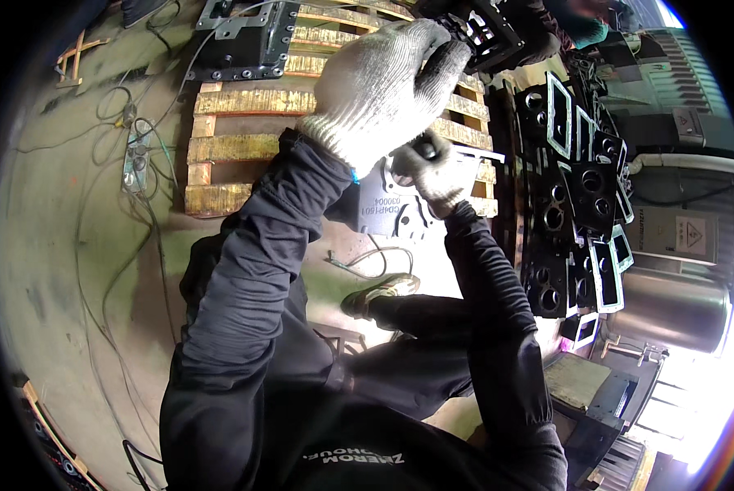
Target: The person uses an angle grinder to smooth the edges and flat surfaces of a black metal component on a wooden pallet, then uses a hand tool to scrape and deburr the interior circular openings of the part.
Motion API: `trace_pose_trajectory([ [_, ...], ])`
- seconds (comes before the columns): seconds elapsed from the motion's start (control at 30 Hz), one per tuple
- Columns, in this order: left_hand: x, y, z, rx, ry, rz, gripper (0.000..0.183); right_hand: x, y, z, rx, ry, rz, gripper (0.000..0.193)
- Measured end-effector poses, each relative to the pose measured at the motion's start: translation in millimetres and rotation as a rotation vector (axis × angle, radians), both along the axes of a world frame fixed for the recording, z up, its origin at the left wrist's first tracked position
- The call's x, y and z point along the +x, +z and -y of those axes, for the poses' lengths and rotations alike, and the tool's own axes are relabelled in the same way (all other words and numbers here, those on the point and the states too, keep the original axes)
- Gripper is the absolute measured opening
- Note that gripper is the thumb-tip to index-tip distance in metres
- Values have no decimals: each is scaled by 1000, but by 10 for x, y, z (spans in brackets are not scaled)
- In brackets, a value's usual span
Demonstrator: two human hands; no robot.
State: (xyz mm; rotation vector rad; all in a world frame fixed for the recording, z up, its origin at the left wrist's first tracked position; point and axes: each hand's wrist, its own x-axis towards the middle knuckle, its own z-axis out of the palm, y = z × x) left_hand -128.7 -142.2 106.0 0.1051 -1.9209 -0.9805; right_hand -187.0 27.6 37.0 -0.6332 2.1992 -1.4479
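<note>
My left hand [383,90], in a white knitted glove with grey, dirty fingers, reaches over the pallet. Its fingers are closed beside a black frame-like metal part [494,37]; what they grip is hidden. Lower and to the right, my right hand [439,176], gloved too, has its fingers curled around a small dark, rounded thing [425,150] whose kind I cannot make out. Just below both hands is a grey metal casting [379,210] with holes and raised lettering, brightly lit at its right. My hands partly cover it.
A slatted wooden pallet [244,102] lies under the work, with a black flanged housing [248,45] at its far left. Cables and a power strip [138,155] lie on the left floor. Black housings [589,188] are stacked at right. Another person [539,29] is at the far right.
</note>
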Motion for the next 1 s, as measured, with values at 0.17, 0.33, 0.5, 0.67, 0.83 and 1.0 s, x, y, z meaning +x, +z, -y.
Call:
trace_pose_trajectory([
  [0.17,4,-33,60,-32,-35,23,34,-112,-20,-184,-47,7,-72,11],
  [0.33,-22,8,9,-65,-14,-29,33,-164,155,-46,21,132,-173,12],
  [0.5,2,13,-9,0,-44,40,32,-61,-192,-94,36,-4,-59,17],
  [0.67,18,18,-41,-95,30,-55,32,130,30,-59,-111,-109,-49,14],
  [0.83,12,10,-93,-40,-27,-5,31,-38,253,-37,102,95,-139,16],
  [1.0,36,-45,-13,-9,-33,-23,30,-88,-86,-112,86,57,-269,16],
])
